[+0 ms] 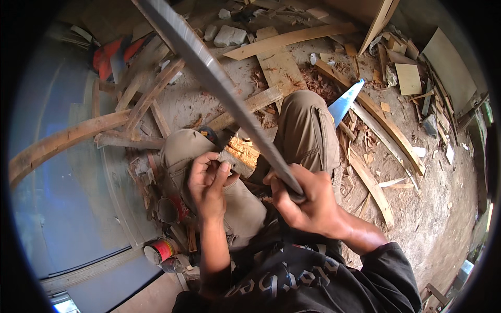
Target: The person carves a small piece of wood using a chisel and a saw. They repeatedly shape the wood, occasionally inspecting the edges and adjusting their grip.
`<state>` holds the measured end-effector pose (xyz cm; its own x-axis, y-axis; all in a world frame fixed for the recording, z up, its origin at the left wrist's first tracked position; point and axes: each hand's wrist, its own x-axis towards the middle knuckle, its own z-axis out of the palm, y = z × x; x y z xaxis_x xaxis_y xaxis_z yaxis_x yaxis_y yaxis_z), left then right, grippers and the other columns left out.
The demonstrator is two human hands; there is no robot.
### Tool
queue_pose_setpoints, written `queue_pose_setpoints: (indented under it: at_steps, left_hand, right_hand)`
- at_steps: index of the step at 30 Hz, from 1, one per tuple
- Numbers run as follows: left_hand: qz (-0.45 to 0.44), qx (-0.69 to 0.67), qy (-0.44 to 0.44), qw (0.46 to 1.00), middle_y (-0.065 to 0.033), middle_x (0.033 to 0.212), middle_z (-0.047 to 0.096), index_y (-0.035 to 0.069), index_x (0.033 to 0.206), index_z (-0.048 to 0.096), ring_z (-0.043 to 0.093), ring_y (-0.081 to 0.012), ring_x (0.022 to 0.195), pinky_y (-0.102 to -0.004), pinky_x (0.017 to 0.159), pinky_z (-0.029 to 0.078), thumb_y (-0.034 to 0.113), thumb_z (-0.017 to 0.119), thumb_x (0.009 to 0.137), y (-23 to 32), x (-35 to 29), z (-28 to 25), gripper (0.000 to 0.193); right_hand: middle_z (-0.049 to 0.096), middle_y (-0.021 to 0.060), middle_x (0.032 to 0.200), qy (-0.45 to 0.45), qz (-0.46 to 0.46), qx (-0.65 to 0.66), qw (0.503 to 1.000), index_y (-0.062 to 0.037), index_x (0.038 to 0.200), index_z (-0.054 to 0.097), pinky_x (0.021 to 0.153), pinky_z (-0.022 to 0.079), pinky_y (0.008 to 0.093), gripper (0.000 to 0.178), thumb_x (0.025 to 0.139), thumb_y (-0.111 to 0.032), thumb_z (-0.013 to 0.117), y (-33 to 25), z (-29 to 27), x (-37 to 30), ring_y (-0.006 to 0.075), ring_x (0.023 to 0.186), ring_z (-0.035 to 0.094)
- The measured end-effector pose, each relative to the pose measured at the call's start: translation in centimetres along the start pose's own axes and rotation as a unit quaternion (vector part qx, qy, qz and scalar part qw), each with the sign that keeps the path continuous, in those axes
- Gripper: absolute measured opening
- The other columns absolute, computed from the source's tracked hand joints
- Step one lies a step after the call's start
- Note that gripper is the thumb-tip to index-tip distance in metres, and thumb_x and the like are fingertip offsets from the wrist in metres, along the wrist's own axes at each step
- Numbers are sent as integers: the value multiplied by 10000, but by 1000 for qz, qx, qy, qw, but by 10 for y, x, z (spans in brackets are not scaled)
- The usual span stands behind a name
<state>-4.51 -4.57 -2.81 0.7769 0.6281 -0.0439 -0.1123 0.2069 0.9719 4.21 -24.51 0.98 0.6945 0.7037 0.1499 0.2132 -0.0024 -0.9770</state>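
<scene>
Between the thumb and fingers of my left hand is a short wood block, held over my lap. Its upper face is rough, splintered and bright yellow, while the side is greyish. My right hand is wrapped round the lower end of a long machete. The grip is mostly covered by my fingers. The dark blade slants up to the far left, passing just right of the block, and its tip runs out of view. Whether blade and block touch I cannot tell.
A blue saw blade sticks out beside my right knee. Long planks, wood scraps and shavings litter the floor. To the left are a wooden frame and a large blue-grey panel. A red-labelled can stands near my left side.
</scene>
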Motion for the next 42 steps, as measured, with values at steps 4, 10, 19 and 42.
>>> queue_pose_setpoints:
  at_steps: [4, 10, 19, 42]
  left_hand:
    - [-26, -12, -38, 999, -23, 986, 602, 26, 1139, 585, 657, -112, 904, -312, 744, 654, 10, 705, 925, 1, -3, -3, 246]
    - [-20, 5, -14, 1000, -26, 987, 624, 30, 1170, 585, 657, -107, 898, -303, 741, 641, 23, 702, 937, -2, -12, -2, 261]
    - [-7, 5, -5, 1000, 3, 978, 574, 30, 1152, 588, 619, -75, 908, -303, 762, 643, 36, 700, 948, -3, -9, -3, 232]
    - [-24, 16, 41, 999, -8, 980, 643, 61, 1163, 581, 639, -79, 877, -312, 723, 632, 59, 699, 949, -5, -21, -16, 244]
  right_hand:
    - [655, 257, 679, -74, 91, -207, 971, 14, 1084, 621, 647, 572, 503, 288, 887, -187, 681, 56, 11, -2, 455, 687, 682]
    - [698, 186, 698, -123, 95, 32, 987, 53, 1101, 655, 615, 552, 365, 241, 911, -95, 647, 80, 12, -1, 254, 632, 720]
    - [693, 210, 747, -25, 34, -97, 994, 64, 1038, 648, 613, 569, 385, 231, 888, -106, 684, 13, 4, -2, 289, 673, 733]
    - [653, 243, 660, -72, 41, -188, 979, 36, 915, 653, 627, 556, 484, 185, 874, -142, 680, 76, 26, 0, 450, 659, 671]
